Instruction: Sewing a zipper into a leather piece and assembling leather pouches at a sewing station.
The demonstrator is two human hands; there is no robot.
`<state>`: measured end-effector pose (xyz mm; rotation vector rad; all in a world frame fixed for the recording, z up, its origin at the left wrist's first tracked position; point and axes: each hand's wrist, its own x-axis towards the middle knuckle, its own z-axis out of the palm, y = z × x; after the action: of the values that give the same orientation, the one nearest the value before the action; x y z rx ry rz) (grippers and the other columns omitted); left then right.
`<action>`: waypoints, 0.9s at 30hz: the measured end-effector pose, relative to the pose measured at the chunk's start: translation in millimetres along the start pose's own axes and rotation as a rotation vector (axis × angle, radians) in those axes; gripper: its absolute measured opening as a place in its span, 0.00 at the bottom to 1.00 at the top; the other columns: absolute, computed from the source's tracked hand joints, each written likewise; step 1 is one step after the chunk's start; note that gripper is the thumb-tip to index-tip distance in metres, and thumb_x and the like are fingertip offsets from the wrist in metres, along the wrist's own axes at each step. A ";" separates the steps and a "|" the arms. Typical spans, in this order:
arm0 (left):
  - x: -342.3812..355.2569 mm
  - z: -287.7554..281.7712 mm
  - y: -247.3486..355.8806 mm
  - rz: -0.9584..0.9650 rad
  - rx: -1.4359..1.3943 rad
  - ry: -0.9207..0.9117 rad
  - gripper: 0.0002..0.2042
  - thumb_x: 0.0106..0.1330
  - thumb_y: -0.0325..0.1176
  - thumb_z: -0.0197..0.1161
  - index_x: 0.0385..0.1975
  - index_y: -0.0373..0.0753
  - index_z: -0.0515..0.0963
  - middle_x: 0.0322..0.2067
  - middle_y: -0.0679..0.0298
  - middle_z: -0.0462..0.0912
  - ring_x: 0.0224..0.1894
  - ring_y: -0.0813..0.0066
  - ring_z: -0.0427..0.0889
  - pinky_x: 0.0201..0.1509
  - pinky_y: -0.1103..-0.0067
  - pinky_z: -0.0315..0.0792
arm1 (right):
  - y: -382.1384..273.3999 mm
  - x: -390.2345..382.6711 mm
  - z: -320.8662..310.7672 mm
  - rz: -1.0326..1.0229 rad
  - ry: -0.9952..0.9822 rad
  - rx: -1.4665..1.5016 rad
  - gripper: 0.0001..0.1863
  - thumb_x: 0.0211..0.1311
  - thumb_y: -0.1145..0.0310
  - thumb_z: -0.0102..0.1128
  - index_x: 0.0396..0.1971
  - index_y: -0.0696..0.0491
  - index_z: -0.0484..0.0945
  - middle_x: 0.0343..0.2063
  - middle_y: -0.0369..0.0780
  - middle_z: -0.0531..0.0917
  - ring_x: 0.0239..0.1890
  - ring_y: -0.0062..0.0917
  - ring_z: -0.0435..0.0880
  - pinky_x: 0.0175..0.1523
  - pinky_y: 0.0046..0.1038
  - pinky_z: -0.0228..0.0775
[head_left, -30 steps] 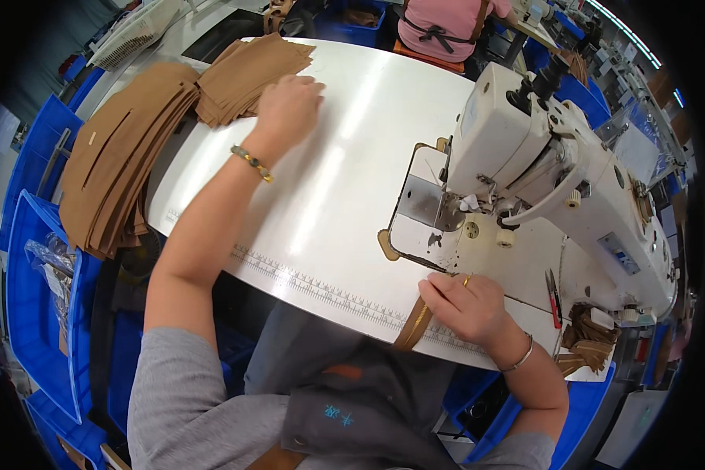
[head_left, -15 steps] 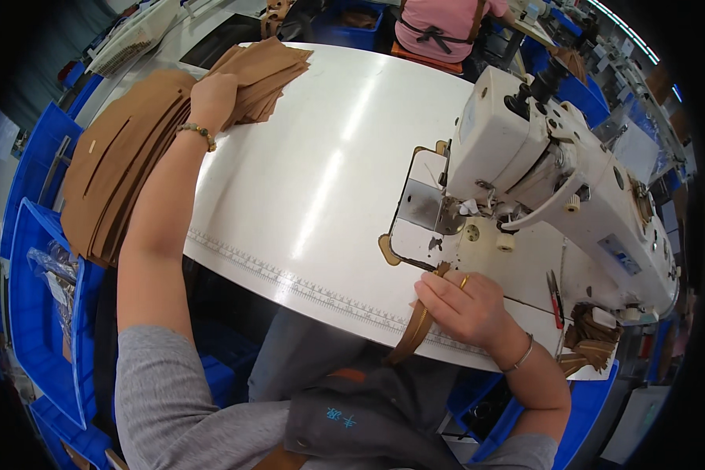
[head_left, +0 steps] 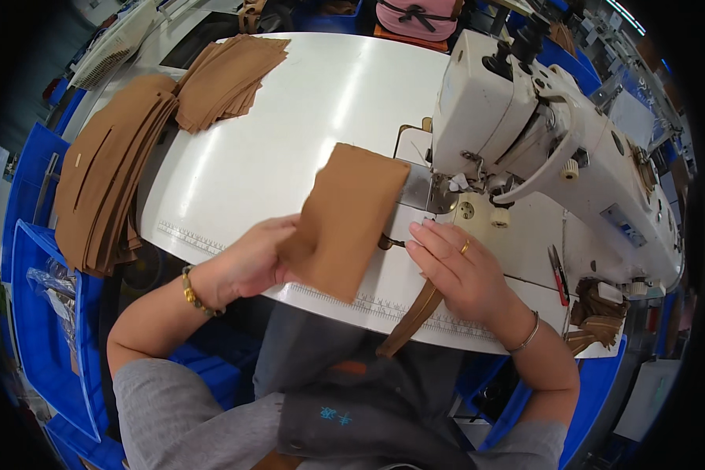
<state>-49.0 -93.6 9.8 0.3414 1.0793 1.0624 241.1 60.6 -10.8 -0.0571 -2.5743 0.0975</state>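
Observation:
My left hand (head_left: 260,254) grips the near left edge of a brown rectangular fabric panel (head_left: 354,213), holding it tilted over the table left of the needle area. My right hand (head_left: 464,270) lies close in front of the sewing machine (head_left: 525,117), its fingers together over a brown zipper strip (head_left: 412,319). The strip's loose end hangs over the table's front edge; its upper part is hidden under my fingers. A fanned pile of brown panels (head_left: 227,82) rests at the far left. Beside it, larger slotted brown pieces (head_left: 110,172) are stacked.
Red-handled scissors (head_left: 558,276) lie right of my right hand. Past them is a bundle of brown strips (head_left: 599,317). A printed ruler (head_left: 392,307) runs along the white table's (head_left: 290,141) front edge. Blue bins (head_left: 59,313) stand at left. A person in pink (head_left: 419,19) sits beyond.
My left hand has come back from the far pile toward the machine, bringing one brown panel. My right hand stays near the machine with the zipper strip, its fingers now straighter.

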 end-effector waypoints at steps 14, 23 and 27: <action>35.8 75.8 -12.8 0.621 1.677 -0.184 0.10 0.61 0.33 0.70 0.36 0.40 0.76 0.25 0.64 0.86 0.27 0.59 0.87 0.31 0.68 0.78 | 14.7 -2.6 -22.6 0.122 -0.305 -0.147 0.16 0.60 0.71 0.57 0.48 0.58 0.81 0.52 0.44 0.84 0.48 0.33 0.87 0.55 0.36 0.79; 74.5 79.2 -2.0 0.899 1.814 0.060 0.11 0.62 0.36 0.69 0.39 0.40 0.77 0.35 0.63 0.82 0.39 0.62 0.86 0.33 0.67 0.78 | 18.5 -13.2 1.3 0.166 -0.139 -0.164 0.13 0.63 0.64 0.62 0.43 0.56 0.82 0.53 0.44 0.84 0.35 0.26 0.85 0.49 0.34 0.77; 72.7 76.8 -10.6 1.084 1.823 0.048 0.24 0.56 0.33 0.72 0.54 0.39 0.79 0.56 0.64 0.80 0.55 0.62 0.80 0.52 0.70 0.75 | 16.0 -11.5 2.1 0.184 -0.135 -0.148 0.13 0.65 0.62 0.63 0.42 0.54 0.83 0.53 0.43 0.84 0.32 0.24 0.83 0.48 0.35 0.76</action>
<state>26.2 -19.2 -0.5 2.5546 1.6951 0.5931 250.0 75.8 -20.0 -0.3544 -2.7018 -0.0218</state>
